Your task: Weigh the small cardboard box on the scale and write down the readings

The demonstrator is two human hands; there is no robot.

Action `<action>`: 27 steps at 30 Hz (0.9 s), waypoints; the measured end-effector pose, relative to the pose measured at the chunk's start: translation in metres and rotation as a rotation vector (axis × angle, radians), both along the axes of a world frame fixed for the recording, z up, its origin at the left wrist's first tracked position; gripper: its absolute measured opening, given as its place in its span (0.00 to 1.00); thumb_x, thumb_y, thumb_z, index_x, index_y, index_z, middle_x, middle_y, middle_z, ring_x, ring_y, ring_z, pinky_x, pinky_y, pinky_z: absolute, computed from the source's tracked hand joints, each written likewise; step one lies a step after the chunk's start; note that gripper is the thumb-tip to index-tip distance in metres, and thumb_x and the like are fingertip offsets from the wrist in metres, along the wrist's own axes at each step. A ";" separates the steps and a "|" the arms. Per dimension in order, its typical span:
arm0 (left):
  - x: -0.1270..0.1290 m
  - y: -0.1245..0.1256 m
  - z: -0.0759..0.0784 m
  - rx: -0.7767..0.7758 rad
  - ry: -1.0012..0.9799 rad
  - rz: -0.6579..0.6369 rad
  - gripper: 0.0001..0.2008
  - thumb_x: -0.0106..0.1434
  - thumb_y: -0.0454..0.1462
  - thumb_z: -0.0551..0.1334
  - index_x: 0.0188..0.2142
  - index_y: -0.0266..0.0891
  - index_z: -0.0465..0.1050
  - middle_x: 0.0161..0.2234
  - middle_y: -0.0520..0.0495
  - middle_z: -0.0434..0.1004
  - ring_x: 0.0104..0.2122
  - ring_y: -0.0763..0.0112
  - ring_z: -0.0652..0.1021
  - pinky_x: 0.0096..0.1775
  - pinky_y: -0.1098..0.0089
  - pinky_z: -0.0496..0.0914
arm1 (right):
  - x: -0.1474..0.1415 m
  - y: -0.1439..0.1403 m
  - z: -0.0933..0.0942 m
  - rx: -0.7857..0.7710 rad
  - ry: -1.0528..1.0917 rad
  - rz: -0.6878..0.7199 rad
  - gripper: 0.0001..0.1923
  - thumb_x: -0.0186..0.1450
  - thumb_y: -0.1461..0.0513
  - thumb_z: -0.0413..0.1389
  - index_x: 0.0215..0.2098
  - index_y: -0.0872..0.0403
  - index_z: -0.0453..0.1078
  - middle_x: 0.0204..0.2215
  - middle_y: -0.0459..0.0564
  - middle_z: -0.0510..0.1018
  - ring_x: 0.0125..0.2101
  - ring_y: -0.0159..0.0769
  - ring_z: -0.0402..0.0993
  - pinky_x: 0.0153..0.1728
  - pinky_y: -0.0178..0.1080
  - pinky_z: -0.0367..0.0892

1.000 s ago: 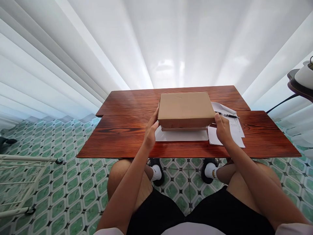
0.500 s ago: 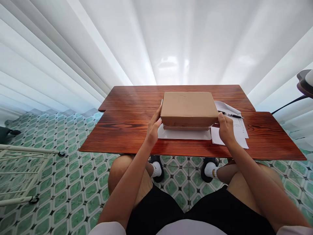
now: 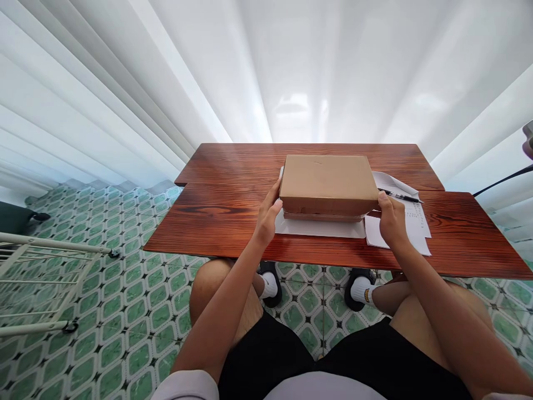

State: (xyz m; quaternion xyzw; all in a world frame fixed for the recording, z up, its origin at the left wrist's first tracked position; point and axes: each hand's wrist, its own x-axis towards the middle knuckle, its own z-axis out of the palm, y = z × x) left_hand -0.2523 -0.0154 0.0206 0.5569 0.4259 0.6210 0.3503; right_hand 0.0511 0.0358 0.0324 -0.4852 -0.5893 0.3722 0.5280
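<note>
A brown cardboard box [image 3: 328, 178] is between my hands above the middle of the wooden table. Its upper part overhangs a narrower lower part, like a lid over a base. My left hand [image 3: 267, 218] grips the box's left side, fingers along the edge and thumb towards the front corner. At the front right corner, my right hand [image 3: 392, 218] pinches the box's edge. White paper [image 3: 322, 228] shows beneath the box. Whether the box rests on that paper or is slightly raised, I cannot tell.
To the right of the box lie more sheets of paper [image 3: 410, 230] with writing, and a black pen [image 3: 403, 196] on top. The table [image 3: 216, 216] has a stepped edge. A white wheeled rack [image 3: 50, 250] stands on the floor at left. A white curtain [image 3: 233, 66] hangs behind.
The whole scene has shifted slightly right in view, as my head turned a little. Both hands keep their hold on the box, which looks unmoved on the table.
</note>
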 end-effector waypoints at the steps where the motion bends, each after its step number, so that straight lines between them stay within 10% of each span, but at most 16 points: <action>1: 0.000 0.000 0.000 -0.005 0.009 0.001 0.26 0.71 0.45 0.57 0.68 0.52 0.66 0.69 0.53 0.61 0.70 0.54 0.58 0.70 0.53 0.53 | 0.000 0.000 0.000 0.000 0.000 -0.001 0.31 0.68 0.36 0.52 0.27 0.53 0.69 0.26 0.46 0.68 0.28 0.35 0.69 0.28 0.40 0.78; 27: 0.006 0.006 0.003 -0.081 -0.028 0.040 0.26 0.70 0.45 0.56 0.66 0.50 0.68 0.67 0.52 0.64 0.68 0.55 0.62 0.68 0.55 0.57 | -0.003 0.005 0.001 0.008 -0.042 -0.043 0.31 0.67 0.36 0.51 0.24 0.51 0.64 0.24 0.45 0.64 0.27 0.35 0.66 0.28 0.40 0.76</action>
